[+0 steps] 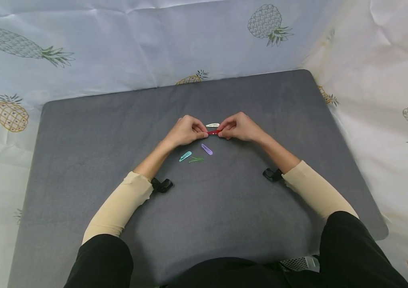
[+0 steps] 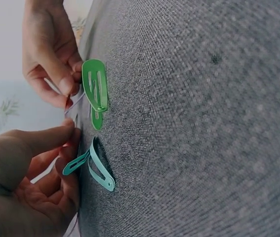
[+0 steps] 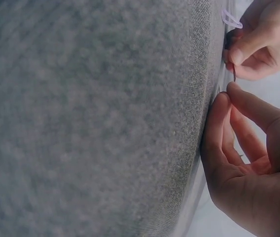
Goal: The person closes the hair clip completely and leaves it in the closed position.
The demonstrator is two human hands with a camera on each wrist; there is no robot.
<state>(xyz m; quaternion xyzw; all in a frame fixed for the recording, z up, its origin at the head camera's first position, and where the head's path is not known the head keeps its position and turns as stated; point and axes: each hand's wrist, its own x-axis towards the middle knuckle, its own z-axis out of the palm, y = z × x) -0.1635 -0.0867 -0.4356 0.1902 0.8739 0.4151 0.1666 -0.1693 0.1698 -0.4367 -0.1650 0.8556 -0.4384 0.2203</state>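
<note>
Between my two hands is a red snap hair clip [image 1: 213, 132], lying crosswise just above the grey table. My left hand [image 1: 188, 131] pinches its left end between thumb and fingers. At the other end, the thumb and fingers of my right hand [image 1: 239, 127] pinch it too. The fingertips hide both ends of the clip. Right behind it lies a white hair clip [image 1: 212, 125]. Nearer to me are a purple hair clip [image 1: 207, 149], a teal hair clip [image 1: 185, 156] and a green hair clip [image 1: 196, 159]. In the left wrist view the teal clip [image 2: 100, 170] and the green clip [image 2: 95, 89] are bent open.
The grey cloth-covered table [image 1: 225, 208] spreads around the hands. A white curtain with pineapple prints [image 1: 117, 48] hangs along its back and sides. Black wrist camera mounts [image 1: 162, 185] stick out from both forearms, low over the cloth.
</note>
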